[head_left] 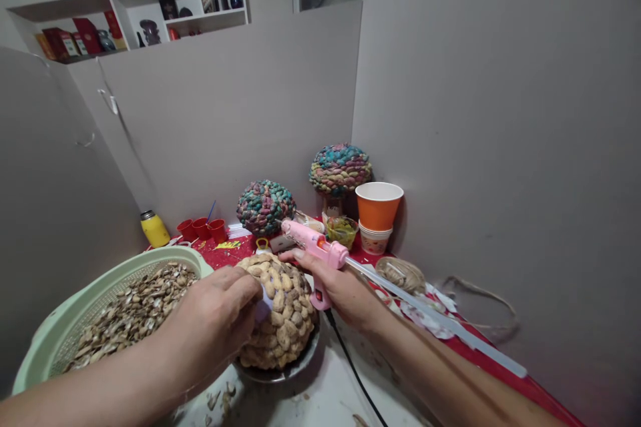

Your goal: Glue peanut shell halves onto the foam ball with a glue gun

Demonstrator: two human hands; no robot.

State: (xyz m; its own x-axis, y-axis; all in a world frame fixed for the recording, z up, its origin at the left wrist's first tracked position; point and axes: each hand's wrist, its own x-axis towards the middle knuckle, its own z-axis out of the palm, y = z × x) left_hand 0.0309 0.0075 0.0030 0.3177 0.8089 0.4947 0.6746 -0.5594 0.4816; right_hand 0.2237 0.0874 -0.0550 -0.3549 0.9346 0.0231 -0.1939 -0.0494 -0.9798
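Two hands in frame; largest item first? asks the note-taker.

Spotter: Green basket (45,340) of peanut shells, near left edge of the worktop. Next, peanut-shell dome (283,320), on a metal plate (300,361) at the near middle, just beside the basket.

Note-taker: Hands?

Spotter: Left hand (215,320) lies on the dome's left side, fingertips bunched at a bare white patch. Cannot tell whether they pinch a shell. Right hand (343,288) is wrapped tight around a pink glue gun (315,243), nozzle over the dome's far top, clear glue stick (435,317) trailing toward the right edge.

Note-taker: Smaller things?

Spotter: Two painted domes (265,205) at the far edge, orange cup (379,207) in the far right corner, twine ball (400,273) near it.
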